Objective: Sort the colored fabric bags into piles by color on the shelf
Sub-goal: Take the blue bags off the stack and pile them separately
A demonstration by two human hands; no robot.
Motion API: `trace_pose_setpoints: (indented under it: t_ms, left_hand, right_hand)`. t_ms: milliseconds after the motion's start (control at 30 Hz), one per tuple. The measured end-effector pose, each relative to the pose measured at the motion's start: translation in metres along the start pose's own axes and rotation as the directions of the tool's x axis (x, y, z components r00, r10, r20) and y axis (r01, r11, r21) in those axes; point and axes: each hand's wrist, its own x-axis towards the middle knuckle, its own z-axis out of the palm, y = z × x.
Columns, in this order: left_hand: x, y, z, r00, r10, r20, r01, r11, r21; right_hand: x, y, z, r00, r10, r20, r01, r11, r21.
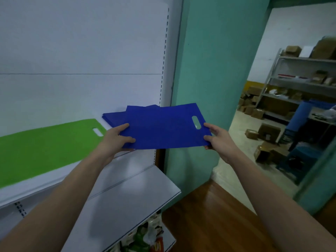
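White metal shelving with a slotted back panel (81, 51) fills the left half of the frame, against a teal wall (209, 70). At centre frame, both hands hold one flat blue fabric bag with a die-cut oval handle slot (163, 131). Left hand (116, 139) grips the bag's left edge, thumb on top and fingers curled beneath. Right hand (218, 139) pinches the right edge just beside the handle slot, thumb on top, fingers under. The held bag is level, above the upper shelf (54, 180) at its right end, with its right part extending past the shelf upright. Directly behind and under it lies a stack of blue bags (116, 119) on the same shelf. To the left on that shelf, near the blue stack, lies a flat green fabric bag with a handle slot (45, 148). A lower white shelf (136, 197) projects at lower centre; coloured packaging (145, 237) shows beneath it, contents unclear. Wooden flooring (209, 215) occupies the lower right. Through the doorway at right stand grey racks holding cardboard boxes (300, 79).
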Motion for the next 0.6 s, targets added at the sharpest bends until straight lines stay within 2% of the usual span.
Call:
trace_pose_setpoints:
  t_ms: [133, 333, 500, 600]
  left_hand:
    - [0.022, 0.006, -0.015, 0.995, 0.033, -0.091, -0.022, 0.994, 0.111]
    - [0.04, 0.017, -0.019, 0.972, 0.041, -0.231, 0.04, 0.942, 0.333]
    - [0.05, 0.019, -0.009, 0.946, 0.05, -0.32, 0.109, 0.881, 0.46]
    - [0.056, 0.019, 0.002, 0.937, 0.02, -0.348, 0.183, 0.822, 0.539]
  right_hand:
    - [0.056, -0.002, 0.029, 0.996, -0.079, 0.028, 0.08, 0.995, -0.055]
    - [0.121, -0.001, 0.068, 0.98, -0.177, 0.086, 0.188, 0.973, -0.135]
    - [0.182, -0.007, 0.089, 0.967, -0.185, 0.174, 0.23, 0.929, -0.29]
    - [0.214, -0.003, 0.092, 0.95, -0.191, 0.246, 0.281, 0.863, -0.419]
